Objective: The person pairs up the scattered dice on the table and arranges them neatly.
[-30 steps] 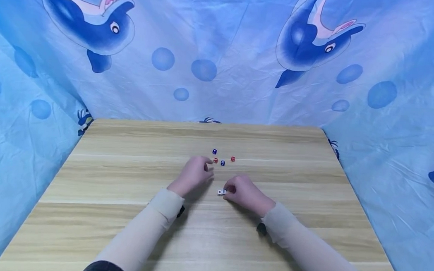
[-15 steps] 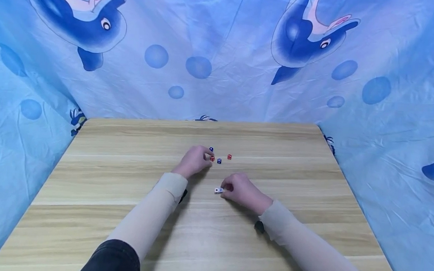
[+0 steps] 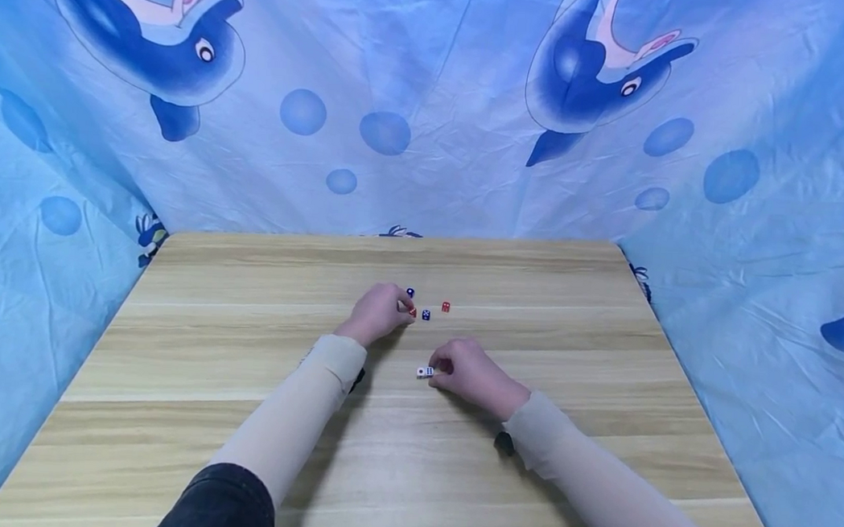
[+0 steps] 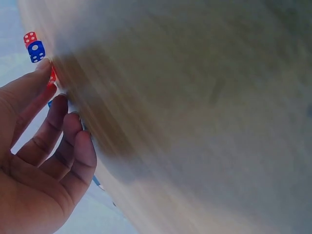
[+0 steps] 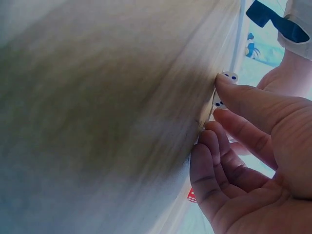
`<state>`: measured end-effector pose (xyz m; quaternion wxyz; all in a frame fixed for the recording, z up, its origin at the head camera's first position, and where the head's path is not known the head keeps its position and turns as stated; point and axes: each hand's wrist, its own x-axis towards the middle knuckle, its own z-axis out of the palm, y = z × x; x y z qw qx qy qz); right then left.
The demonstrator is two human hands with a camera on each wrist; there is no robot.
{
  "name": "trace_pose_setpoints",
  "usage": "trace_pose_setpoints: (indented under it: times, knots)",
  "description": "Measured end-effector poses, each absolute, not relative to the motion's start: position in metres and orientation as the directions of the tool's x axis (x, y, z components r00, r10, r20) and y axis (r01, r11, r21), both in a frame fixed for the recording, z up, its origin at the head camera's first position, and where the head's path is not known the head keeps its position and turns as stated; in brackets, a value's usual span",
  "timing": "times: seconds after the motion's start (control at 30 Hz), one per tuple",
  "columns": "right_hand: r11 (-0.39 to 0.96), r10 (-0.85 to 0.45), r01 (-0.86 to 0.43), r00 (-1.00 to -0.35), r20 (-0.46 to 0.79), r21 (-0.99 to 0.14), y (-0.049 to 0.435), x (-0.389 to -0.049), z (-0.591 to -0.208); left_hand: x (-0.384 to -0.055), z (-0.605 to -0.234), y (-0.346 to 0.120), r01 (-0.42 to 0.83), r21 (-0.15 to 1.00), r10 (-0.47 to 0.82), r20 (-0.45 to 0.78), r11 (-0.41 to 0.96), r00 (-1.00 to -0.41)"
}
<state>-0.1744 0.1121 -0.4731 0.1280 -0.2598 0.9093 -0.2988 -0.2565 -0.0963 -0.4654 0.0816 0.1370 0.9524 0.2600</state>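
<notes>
In the head view my left hand (image 3: pixel 378 313) pinches a red die (image 3: pixel 412 313) between thumb and index finger, at the tabletop. The fingers partly cover that die (image 4: pixel 52 76) in the left wrist view. Close by lie a blue die (image 3: pixel 426 315), a second blue die (image 3: pixel 410 293) behind, and another red die (image 3: pixel 445 307) to the right. Nearer the front, my right hand (image 3: pixel 469 370) holds a white die (image 3: pixel 429 372) by thumb and index fingertips. Another white die (image 3: pixel 420 372) stands directly at its left; the right wrist view shows both partly behind the thumb.
The dice lie on a wood-grain table (image 3: pixel 243 341). Behind it and at both sides hangs a blue curtain (image 3: pixel 435 55) printed with dolphins and bubbles. Both forearms reach in from the front edge in pale sleeves (image 3: pixel 290 404).
The left hand has moved slightly away from the body and closed its thumb and index finger on the red die. The right hand keeps its hold on the white die. The head view has shifted slightly.
</notes>
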Motion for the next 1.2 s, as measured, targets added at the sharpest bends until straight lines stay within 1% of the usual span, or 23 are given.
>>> trace_pose_setpoints:
  times: [0.33, 0.5, 0.67, 0.87, 1.0, 1.2]
  knots:
    - [0.685, -0.555, -0.406, -0.829, -0.072, -0.604, 0.11, -0.173, -0.471, -0.253, -0.468, -0.098, 0.224, 0.518, 0.293, -0.054, 0.826, -0.955]
    - [0.695, -0.547, -0.394, -0.833, -0.087, -0.602, 0.111, -0.173, -0.472, -0.243, -0.466, -0.098, 0.239, 0.529, 0.3, -0.03, 0.814, -0.954]
    - [0.707, -0.533, -0.374, -0.839, -0.106, -0.6, 0.111, -0.174, -0.472, -0.23, -0.462, -0.096, 0.255, 0.541, 0.323, -0.033, 0.802, -0.946]
    - [0.706, -0.537, -0.386, -0.838, -0.094, -0.594, 0.112, -0.174, -0.475, -0.217, -0.465, -0.093, 0.264, 0.539, 0.344, -0.052, 0.8, -0.938]
    - [0.699, -0.542, -0.396, -0.836, -0.081, -0.595, 0.113, -0.174, -0.477, -0.209, -0.465, -0.091, 0.266, 0.537, 0.37, -0.095, 0.8, -0.924]
    - [0.696, -0.539, -0.39, -0.838, -0.081, -0.604, 0.113, -0.173, -0.477, -0.201, -0.465, -0.088, 0.296, 0.5, 0.401, -0.116, 0.814, -0.909]
